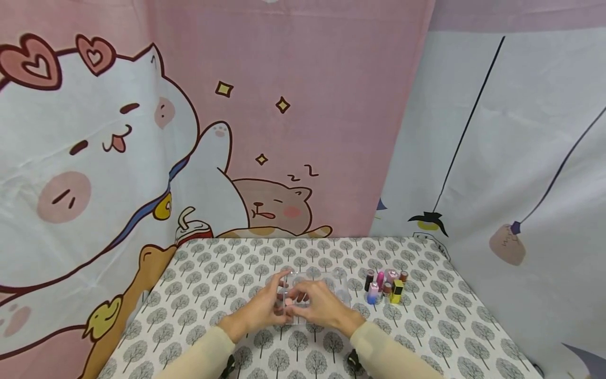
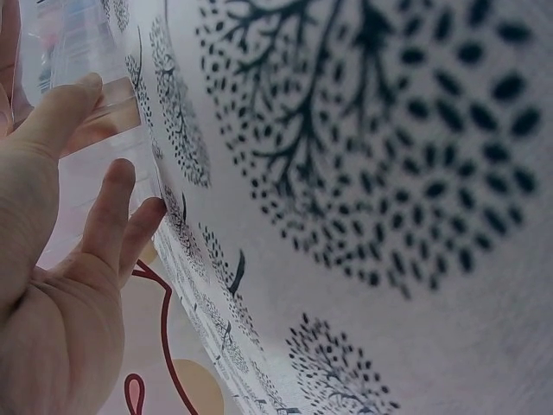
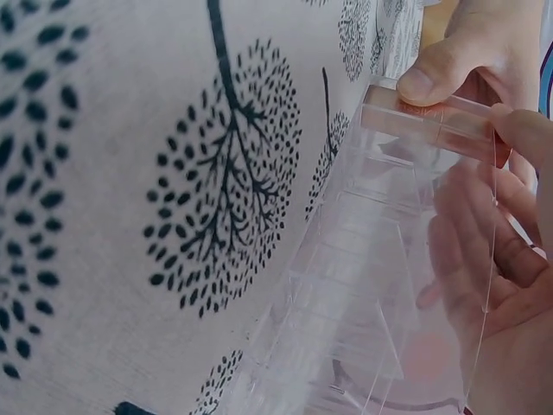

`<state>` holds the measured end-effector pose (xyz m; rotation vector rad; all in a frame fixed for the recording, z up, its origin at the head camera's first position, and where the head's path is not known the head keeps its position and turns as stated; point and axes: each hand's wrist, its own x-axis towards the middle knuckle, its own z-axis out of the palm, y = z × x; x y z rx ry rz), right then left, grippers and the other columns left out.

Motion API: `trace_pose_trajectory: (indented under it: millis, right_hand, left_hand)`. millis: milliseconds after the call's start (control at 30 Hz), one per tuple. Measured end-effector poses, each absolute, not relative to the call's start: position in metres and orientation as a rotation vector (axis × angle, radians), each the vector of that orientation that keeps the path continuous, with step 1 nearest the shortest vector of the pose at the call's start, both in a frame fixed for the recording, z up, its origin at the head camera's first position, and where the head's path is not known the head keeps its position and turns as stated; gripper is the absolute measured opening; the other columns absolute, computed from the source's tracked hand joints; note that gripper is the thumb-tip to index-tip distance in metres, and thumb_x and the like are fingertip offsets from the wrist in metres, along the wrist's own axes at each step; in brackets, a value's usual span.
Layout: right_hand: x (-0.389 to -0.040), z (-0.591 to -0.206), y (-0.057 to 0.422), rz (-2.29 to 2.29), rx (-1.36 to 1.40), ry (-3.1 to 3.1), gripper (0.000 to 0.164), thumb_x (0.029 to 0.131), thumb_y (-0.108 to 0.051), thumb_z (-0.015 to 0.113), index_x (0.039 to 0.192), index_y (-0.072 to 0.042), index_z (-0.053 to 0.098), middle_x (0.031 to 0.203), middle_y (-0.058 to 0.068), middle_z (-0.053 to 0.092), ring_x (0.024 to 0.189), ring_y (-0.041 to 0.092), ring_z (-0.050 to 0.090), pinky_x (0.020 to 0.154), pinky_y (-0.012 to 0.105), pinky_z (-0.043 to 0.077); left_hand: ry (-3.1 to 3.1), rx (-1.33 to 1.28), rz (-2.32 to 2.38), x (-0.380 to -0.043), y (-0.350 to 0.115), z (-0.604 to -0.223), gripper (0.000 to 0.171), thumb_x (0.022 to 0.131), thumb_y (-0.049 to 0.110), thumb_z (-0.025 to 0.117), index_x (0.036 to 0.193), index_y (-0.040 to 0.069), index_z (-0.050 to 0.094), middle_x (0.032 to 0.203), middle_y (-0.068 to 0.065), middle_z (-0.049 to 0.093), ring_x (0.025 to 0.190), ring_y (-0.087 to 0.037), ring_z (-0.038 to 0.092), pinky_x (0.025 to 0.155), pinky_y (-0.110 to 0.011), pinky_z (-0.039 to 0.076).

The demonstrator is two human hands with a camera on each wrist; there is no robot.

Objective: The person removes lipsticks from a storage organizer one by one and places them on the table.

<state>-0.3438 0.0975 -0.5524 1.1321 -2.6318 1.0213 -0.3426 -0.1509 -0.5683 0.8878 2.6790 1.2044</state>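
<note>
A clear plastic organizer [image 1: 326,275] with several compartments lies on the table under both hands. My left hand [image 1: 265,305] holds its left end, thumb on the near wall and fingers toward the far side. In the left wrist view, the left thumb [image 2: 73,108] presses beside a brownish-pink lipstick tube [image 2: 108,117]. That lipstick tube [image 3: 432,125] sits in the end compartment in the right wrist view. My right hand [image 1: 319,305] reaches over the organizer and pinches the tube's upper end, with its other fingers over the compartments.
Right of the organizer, a cluster of small cosmetics stands on the tree-print tablecloth [image 1: 208,305]. It includes a yellow bottle [image 1: 396,292], a blue-and-pink bottle [image 1: 373,293], a dark tube [image 1: 369,280] and a magenta tube [image 1: 380,280]. A cartoon-print curtain [image 1: 331,131] hangs behind.
</note>
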Motion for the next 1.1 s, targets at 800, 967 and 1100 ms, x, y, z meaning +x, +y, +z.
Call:
trace_pose_trajectory:
  millis: [800,967,1100]
  right_hand:
    - [-0.3429,-0.5520,0.0967,1.023,1.139,-2.629,0.013,0.104,-0.027,0.090,0.114,-0.024,0.084,0.110,-0.011,0.083,0.097,0.006,0.079,0.093,0.024,0.071]
    - [-0.3424,-0.5494,0.0974,1.035,1.145,-2.611,0.015,0.104,-0.026,0.090,0.117,-0.022,0.084,0.112,-0.009,0.084,0.097,-0.003,0.074,0.093,0.026,0.072]
    - [-0.3425,-0.5468,0.0977,1.021,1.145,-2.587,0.015,0.105,-0.027,0.089,0.118,-0.021,0.084,0.110,-0.008,0.084,0.095,-0.003,0.073,0.092,0.026,0.071]
  left_hand:
    - [2.640,0.911,1.230,-0.3422,-0.1511,-0.5691,0.132,0.090,0.019,0.103,0.186,0.027,0.012,0.168,-0.029,0.053,0.133,-0.036,0.078,0.101,-0.023,0.069]
    - [2.645,0.919,1.220,-0.3432,-0.1516,-0.5688,0.132,0.091,0.021,0.103,0.186,0.026,0.012,0.168,-0.029,0.053,0.133,-0.036,0.077,0.102,-0.023,0.069]
    - [2.648,0.930,1.216,-0.3434,-0.1517,-0.5685,0.132,0.091,0.022,0.103,0.186,0.025,0.011,0.168,-0.030,0.053,0.130,-0.033,0.078,0.101,-0.026,0.070]
